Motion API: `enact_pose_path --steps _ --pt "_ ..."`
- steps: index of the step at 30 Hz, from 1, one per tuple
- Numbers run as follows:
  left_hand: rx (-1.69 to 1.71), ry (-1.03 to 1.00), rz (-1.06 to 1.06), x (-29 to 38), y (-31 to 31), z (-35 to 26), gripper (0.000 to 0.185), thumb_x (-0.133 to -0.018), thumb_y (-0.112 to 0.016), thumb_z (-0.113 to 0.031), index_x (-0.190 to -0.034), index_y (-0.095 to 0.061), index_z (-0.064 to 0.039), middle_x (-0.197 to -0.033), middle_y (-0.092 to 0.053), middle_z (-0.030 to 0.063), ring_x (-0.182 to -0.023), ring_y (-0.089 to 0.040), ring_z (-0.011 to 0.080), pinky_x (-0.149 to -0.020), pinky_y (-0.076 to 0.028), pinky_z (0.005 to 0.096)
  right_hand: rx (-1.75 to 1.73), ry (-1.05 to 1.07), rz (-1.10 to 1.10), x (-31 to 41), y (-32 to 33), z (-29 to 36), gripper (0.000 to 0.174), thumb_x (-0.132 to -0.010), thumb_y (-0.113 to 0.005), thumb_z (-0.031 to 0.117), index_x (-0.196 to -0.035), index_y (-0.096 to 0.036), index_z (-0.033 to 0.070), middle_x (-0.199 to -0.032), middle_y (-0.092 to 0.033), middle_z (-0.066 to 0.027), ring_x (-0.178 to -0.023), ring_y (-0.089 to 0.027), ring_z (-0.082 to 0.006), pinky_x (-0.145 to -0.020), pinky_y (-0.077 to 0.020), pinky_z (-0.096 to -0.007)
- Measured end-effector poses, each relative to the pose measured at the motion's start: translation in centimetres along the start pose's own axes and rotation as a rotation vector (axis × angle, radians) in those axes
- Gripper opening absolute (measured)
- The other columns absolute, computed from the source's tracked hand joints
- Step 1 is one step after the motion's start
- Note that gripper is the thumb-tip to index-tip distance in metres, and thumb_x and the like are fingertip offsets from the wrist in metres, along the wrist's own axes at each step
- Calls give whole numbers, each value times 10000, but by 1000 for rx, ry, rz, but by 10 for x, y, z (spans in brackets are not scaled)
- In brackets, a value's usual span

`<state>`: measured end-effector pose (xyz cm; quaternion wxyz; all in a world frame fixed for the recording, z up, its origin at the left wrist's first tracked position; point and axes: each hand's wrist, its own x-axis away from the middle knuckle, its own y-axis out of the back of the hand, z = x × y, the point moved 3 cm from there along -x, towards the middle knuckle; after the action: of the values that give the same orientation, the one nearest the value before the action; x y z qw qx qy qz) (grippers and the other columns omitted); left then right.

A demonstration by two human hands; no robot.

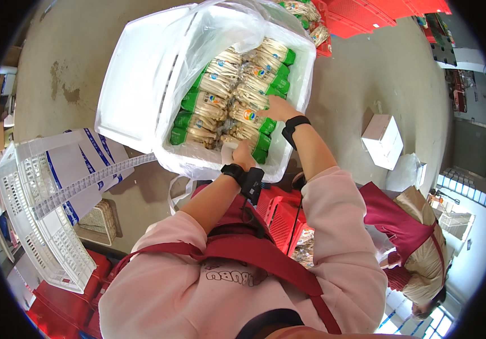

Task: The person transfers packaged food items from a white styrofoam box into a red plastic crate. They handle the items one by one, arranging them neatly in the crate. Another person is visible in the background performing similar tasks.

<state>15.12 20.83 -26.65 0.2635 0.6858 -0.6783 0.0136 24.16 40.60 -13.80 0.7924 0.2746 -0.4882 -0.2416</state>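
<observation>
A white foam box lined with clear plastic film stands before me. Bagged enoki mushrooms fill it in two rows, their green-printed ends towards the long sides. My right hand reaches over the right row with fingers apart, touching a bag with a round logo. At the near end of the box is my left hand, its fingers bent over the bags. A small white item lies against its fingers; whether it is gripped is unclear. Both wrists wear black bands.
A white foam panel adjoins the box's left side. A label strip crosses the white plastic crates at left. Red crates stand close below my arms. A co-worker bends at right, near a white carton.
</observation>
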Motion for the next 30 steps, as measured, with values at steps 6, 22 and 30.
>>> enact_pose_path --steps 6,22,30 --pt "1047 649 -34 -31 -93 76 578 -784 -634 -481 -1092 -536 -2 -1014 -587 54 -851 -522 150 -778 -419 240 202 -122 35 -15 -6 18 684 -687 -717 476 -988 -533 -110 -971 -586 -275 -902 -596 -367 -772 -482 -405" --pt "921 919 -384 6 15 -44 279 -716 -799 -249 -710 -602 -52 -665 -522 -11 -557 -454 90 -506 -385 269 93 -95 -273 -54 16 -29 1118 -540 -804 473 -1350 -247 -62 -1341 -338 -284 -1248 -343 -405 -1030 -282 -479" --pt "1154 926 -42 3 -19 9 765 -642 -818 -423 -1184 -523 31 -1170 -553 118 -960 -508 174 -854 -417 297 -18 -88 -78 -67 31 -40 919 -553 -802 459 -1224 -433 -49 -1118 -579 -241 -1032 -565 -350 -891 -441 -368"
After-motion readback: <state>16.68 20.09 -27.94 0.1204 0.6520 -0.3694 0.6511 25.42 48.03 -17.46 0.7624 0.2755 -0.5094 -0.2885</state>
